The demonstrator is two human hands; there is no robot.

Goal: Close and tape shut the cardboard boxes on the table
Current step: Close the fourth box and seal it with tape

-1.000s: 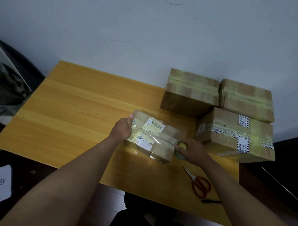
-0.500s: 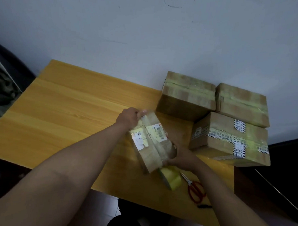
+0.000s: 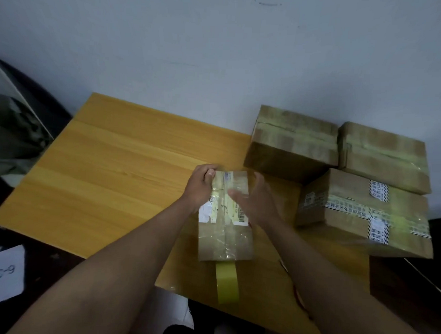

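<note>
Four cardboard boxes (one small box (image 3: pixel 226 217), three larger boxes (image 3: pixel 292 142) (image 3: pixel 385 155) (image 3: pixel 363 211)), one tape roll (image 3: pixel 227 282), two hands (image 3: pixel 200 188) (image 3: pixel 257 200).

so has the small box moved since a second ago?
Yes. The small box has turned end-on to the three stacked boxes, its long side now running toward the table's near edge.

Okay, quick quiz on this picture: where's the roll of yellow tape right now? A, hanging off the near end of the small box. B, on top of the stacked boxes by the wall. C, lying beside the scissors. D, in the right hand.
A: the yellow tape roll hangs just below the near end of the small box, over the table edge, while the right hand and the left hand are up on the box.
</note>
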